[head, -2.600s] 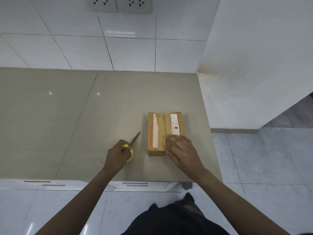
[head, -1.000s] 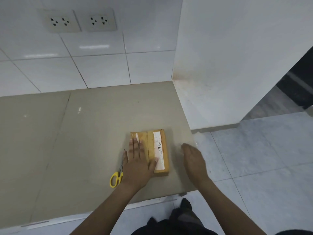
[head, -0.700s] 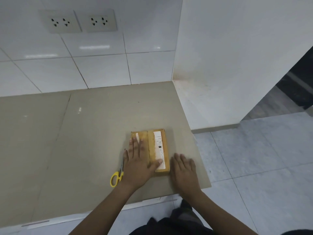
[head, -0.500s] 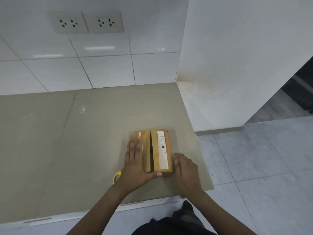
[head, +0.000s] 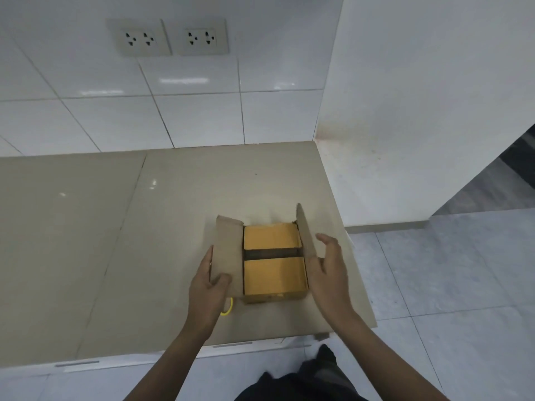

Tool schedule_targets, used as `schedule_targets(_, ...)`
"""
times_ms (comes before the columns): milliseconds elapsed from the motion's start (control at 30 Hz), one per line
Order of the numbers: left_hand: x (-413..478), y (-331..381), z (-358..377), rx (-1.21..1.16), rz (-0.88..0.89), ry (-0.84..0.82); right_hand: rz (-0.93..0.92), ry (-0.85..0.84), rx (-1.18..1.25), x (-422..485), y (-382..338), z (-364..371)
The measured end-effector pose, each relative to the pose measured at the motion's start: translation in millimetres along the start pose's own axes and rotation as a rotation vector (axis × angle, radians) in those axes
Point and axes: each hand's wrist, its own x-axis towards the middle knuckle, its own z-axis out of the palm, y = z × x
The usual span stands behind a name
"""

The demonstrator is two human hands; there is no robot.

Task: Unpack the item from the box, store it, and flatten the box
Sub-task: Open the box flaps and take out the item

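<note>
- The box (head: 273,263) is sitting near the front right corner of the counter (head: 144,227), its two long outer flaps spread wide.
- The left hand (head: 207,287) is pinching the left flap (head: 228,256), thumb on top and fingers underneath.
- The right hand (head: 328,273) is resting open against the outside of the right flap (head: 304,235), fingers apart, gripping nothing.
- Two yellow inner flaps (head: 272,257) are lying shut between the hands, a dark gap running across them.
- A yellow scissors handle (head: 227,309) is peeking out beneath the left hand.

The box (head: 273,261) sits on my counter (head: 173,227) near its right edge; scissors (head: 227,308) lie at its near-left corner; 2 sockets (head: 169,37) behind.
</note>
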Motion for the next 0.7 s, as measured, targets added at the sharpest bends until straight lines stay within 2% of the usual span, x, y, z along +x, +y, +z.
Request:
schedule_targets(100,2,-5,-4,0.171,0.008,-0.035,0.042,0.056,-0.068,14,13,-19)
schedule_targets(200,6,-8,-5,0.407,0.114,-0.098,0.027,0.016,-0.354,22,23,-24)
schedule_targets(267,9,-8,-4,0.501,0.174,-0.171,-0.066,0.010,-0.562,25,23,-18)
schedule_targets(333,10,-7,-2,0.492,0.163,-0.246,-0.178,-0.024,-0.662,26,23,-11)
schedule_targets(500,12,1,4,0.281,-0.027,-0.221,-0.069,-0.211,-0.416,27,22,0)
schedule_targets(633,13,18,8,0.191,-0.142,-0.237,0.131,-0.271,-0.054,20,6,-11)
schedule_targets(700,16,22,9,0.198,-0.180,-0.263,0.146,-0.345,0.091,12,-1,-21)
